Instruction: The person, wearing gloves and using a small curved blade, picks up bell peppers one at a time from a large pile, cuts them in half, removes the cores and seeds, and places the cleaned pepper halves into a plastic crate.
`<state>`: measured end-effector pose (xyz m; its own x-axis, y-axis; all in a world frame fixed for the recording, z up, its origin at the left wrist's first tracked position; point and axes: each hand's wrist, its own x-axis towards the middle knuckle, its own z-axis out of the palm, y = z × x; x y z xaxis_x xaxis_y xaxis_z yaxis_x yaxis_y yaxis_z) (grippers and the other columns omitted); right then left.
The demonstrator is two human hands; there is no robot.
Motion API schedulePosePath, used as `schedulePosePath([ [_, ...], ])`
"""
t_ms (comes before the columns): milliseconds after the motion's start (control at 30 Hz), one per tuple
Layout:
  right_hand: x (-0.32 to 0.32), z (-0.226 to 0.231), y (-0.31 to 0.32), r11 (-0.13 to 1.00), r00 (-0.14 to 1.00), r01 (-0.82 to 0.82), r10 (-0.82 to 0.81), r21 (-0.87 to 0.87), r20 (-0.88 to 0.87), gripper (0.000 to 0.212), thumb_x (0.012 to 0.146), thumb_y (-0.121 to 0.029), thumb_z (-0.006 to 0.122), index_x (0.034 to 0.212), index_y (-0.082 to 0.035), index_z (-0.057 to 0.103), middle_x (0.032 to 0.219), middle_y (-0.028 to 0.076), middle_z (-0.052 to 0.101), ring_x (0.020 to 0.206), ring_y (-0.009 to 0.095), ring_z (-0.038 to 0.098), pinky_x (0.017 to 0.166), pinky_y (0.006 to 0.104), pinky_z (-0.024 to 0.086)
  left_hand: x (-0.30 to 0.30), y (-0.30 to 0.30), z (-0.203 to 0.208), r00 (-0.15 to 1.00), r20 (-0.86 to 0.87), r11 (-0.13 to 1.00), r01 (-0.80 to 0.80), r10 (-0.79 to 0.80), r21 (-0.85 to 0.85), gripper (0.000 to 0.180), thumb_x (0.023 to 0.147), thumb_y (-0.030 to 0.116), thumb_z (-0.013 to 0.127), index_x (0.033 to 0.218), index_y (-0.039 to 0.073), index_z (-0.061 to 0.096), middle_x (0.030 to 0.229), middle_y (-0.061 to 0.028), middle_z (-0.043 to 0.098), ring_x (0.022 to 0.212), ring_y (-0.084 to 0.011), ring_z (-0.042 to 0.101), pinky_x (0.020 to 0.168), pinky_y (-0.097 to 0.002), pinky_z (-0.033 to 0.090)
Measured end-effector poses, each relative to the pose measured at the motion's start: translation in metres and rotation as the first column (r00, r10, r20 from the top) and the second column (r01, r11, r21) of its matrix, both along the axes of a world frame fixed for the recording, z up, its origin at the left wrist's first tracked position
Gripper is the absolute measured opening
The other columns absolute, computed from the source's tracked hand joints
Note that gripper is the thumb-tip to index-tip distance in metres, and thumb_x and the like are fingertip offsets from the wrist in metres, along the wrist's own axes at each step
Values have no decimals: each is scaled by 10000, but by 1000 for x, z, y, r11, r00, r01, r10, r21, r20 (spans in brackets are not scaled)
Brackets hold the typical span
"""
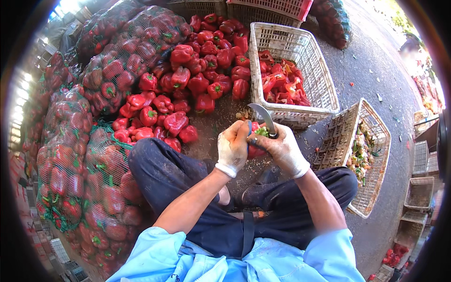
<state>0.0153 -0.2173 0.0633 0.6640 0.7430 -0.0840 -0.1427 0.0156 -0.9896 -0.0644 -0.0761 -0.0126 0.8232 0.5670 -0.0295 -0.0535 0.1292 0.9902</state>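
In white, stained gloves, both my hands meet over my lap around one red bell pepper [255, 151]. My left hand [234, 144] is closed on the pepper's left side. A curved-blade knife [264, 115] sits in the closed fingers of my right hand [284, 146], blade pointing up and to the left. The right thumb lies against the pepper's green stem end [261, 132]. My palms and fingers cover much of the pepper and the knife's handle.
Loose red peppers [197, 84] are heaped ahead to the left, beside mesh sacks [112, 183] of peppers. A white crate [324, 84] holds cut red pieces [284, 87]. At the right, a tilted crate [336, 136] contains trimmings [361, 155]. More crates [419, 192] stand far right.
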Motion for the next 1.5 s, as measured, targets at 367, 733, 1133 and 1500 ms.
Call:
schedulePosePath([
  [367, 34, -32, -2, 992, 741, 119, -68, 31, -668, 561, 1012, -623, 696, 1091, -68, 707, 812, -26, 623, 566, 67, 519, 484, 238, 423, 14, 4, 11, 988, 124, 847, 140, -89, -512, 355, 1114, 341, 600, 1047, 23, 742, 904, -23, 730, 814, -119, 670, 772, -294, 553],
  [733, 69, -12, -107, 905, 834, 418, -415, -74, -363, 559, 1111, -574, 573, 1228, -37, 677, 824, -4, 649, 533, 34, 546, 440, 209, 432, 7, 16, 9, 828, 518, 213, 557, -213, -803, 638, 1092, 576, 437, 1051, 5, 718, 1027, -203, 749, 1038, -463, 704, 1129, -582, 484],
  [1133, 87, 43, -230, 509, 519, 836, -855, -203, -3, 347, 1043, -426, 745, 1254, -158, 679, 769, -36, 600, 502, 46, 464, 405, 234, 352, 116, 38, 65, 975, 143, 620, 217, -167, -754, 616, 1105, 652, 401, 1123, 108, 689, 999, -106, 764, 927, -312, 756, 869, -509, 629],
  [1500, 140, -97, -430, 335, 493, 866, -696, -372, 521, 327, 1018, -447, 778, 1007, -144, 654, 690, -57, 503, 447, 31, 379, 371, 231, 268, 87, 262, -16, 648, -759, 417, 673, 65, 610, 648, 893, 557, 787, 1236, 10, 736, 1137, -197, 776, 1027, -324, 758, 894, -429, 601],
])
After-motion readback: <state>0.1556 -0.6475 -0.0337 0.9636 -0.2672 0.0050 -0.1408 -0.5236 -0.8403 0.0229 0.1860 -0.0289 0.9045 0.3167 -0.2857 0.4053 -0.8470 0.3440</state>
